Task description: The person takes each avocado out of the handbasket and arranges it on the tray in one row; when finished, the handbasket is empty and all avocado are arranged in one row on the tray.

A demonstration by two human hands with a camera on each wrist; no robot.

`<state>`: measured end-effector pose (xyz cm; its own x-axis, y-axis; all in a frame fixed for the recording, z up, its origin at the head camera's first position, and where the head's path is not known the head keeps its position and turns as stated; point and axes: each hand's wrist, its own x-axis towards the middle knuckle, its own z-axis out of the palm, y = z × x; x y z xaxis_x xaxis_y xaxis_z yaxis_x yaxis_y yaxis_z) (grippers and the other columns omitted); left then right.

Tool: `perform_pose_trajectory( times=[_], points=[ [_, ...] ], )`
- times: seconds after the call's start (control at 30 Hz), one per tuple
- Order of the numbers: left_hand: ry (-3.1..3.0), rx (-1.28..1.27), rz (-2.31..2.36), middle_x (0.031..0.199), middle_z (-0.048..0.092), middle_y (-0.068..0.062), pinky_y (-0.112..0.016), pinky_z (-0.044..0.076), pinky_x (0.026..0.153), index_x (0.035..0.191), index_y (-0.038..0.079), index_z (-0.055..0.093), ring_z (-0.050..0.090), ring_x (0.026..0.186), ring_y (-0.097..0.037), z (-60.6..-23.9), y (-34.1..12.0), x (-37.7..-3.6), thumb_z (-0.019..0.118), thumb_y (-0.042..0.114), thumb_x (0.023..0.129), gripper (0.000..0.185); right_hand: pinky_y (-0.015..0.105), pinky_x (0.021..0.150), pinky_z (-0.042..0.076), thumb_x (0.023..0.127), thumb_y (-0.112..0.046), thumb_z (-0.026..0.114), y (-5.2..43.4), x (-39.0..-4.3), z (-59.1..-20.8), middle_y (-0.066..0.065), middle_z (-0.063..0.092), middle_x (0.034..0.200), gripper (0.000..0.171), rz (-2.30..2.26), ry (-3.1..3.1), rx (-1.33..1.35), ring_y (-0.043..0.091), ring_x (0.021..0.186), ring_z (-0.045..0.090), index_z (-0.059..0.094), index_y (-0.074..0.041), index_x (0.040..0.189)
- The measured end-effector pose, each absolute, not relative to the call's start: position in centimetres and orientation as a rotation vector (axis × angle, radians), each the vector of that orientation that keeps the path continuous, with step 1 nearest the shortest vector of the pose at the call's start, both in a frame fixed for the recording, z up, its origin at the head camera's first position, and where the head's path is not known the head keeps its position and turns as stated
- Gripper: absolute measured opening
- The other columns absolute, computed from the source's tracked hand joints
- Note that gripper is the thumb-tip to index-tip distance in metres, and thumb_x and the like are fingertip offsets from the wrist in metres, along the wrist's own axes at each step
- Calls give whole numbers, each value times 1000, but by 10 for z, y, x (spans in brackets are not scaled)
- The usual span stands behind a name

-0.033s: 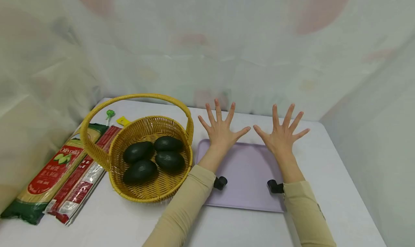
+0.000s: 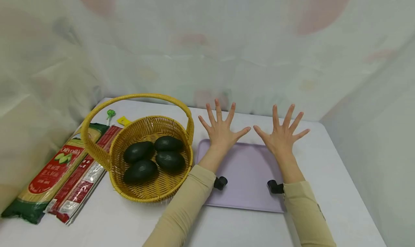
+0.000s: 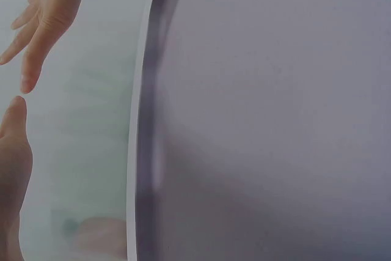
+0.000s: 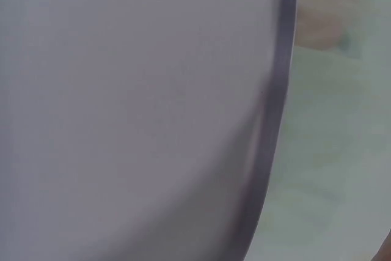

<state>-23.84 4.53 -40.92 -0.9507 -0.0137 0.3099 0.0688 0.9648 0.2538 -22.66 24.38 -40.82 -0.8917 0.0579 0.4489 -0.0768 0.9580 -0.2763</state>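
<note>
Presently, the left hand (image 2: pixel 222 132) and the right hand (image 2: pixel 280 137) are both spread wide, fingers fanned, grasping nothing. Beneath the forearms lies a pale lilac rectangular tray (image 2: pixel 248 171) with a low raised rim. In the head view, taken from the tray's centre, the left hand is at eleven o'clock and the right hand between one and two. Near the tray's nine o'clock side stands a round yellow woven basket (image 2: pixel 144 126) with a tall arched handle, holding four dark oval fruits (image 2: pixel 170 161). Beyond the basket's nine o'clock side lie a long red-and-green plastic packet (image 2: pixel 48 173) and a flat red-and-silver plastic packet (image 2: pixel 79 178).
</note>
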Motion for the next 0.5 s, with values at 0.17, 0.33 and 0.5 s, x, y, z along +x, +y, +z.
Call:
perform_pose_trajectory(
  times=[0.17,0.33,0.5],
  points=[
    [-2801,-37,-393,156,-33,-7,-70,-14,106,150,47,-16,-27,142,-39,-409,43,-236,35,92,73,102,78,92,-22,83,-73,55,242,-226,-409,6,-33,156,102,399,-2713,4,33,136,-40,-14,-43,152],
    [-2809,-111,-403,161,-18,-11,-71,1,109,155,43,-2,-8,146,-43,-402,43,-227,37,86,79,96,81,96,-12,84,-70,56,239,-224,-409,5,-32,156,100,452,-2779,10,36,139,-33,-6,-39,155],
    [-2879,-529,-388,148,43,-10,-52,42,100,142,26,51,49,127,-32,-385,41,-173,51,61,93,60,70,91,39,90,-37,65,230,-216,-409,19,27,153,61,611,-2772,152,44,137,29,47,-10,142]
  ],
)
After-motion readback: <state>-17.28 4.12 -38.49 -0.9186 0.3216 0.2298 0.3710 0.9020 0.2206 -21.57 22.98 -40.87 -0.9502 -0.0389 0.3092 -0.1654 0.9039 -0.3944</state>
